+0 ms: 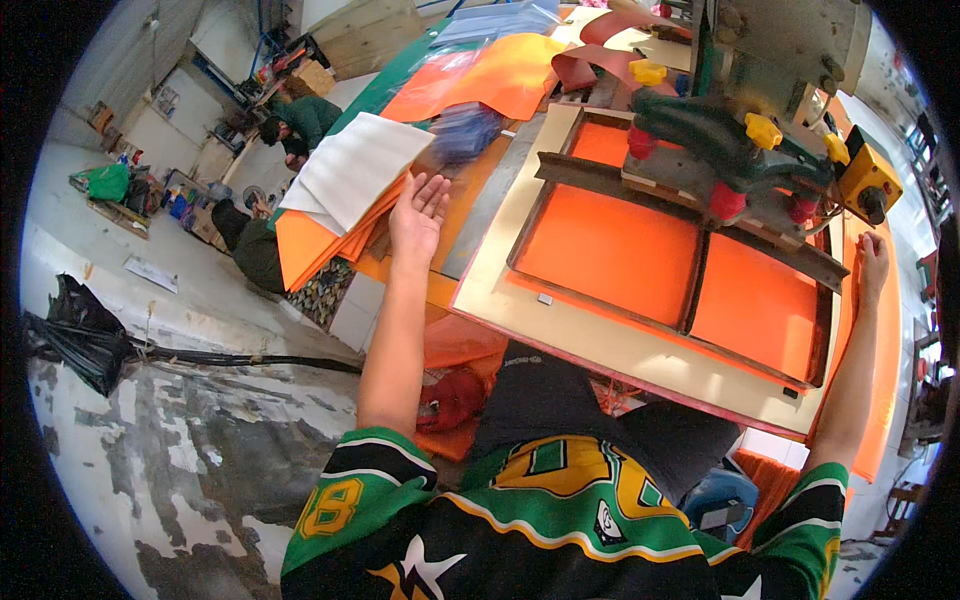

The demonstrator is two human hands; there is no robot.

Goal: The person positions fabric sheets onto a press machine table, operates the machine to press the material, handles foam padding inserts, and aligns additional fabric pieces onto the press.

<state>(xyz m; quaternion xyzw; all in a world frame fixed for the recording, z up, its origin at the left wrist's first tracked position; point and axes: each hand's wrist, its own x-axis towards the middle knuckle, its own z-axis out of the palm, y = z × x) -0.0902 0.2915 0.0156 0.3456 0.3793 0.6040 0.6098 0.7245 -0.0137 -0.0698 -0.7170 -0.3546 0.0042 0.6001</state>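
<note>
My left hand is open, palm up and fingers spread, at the right edge of a stack of white sheets lying over orange sheets. It holds nothing. On the right, my right hand is curled just below a yellow control box with a black knob; what its fingers hold, if anything, I cannot make out. Between my hands, a dark metal frame die with a crossbar rests on orange sheet over a cream board. A machine head with yellow knobs covers the die's far part.
Larger orange sheets and clear plastic lie behind the machine. Two people crouch at the far left. A black plastic bag and a cable are at the left. Orange material hangs beyond my right arm.
</note>
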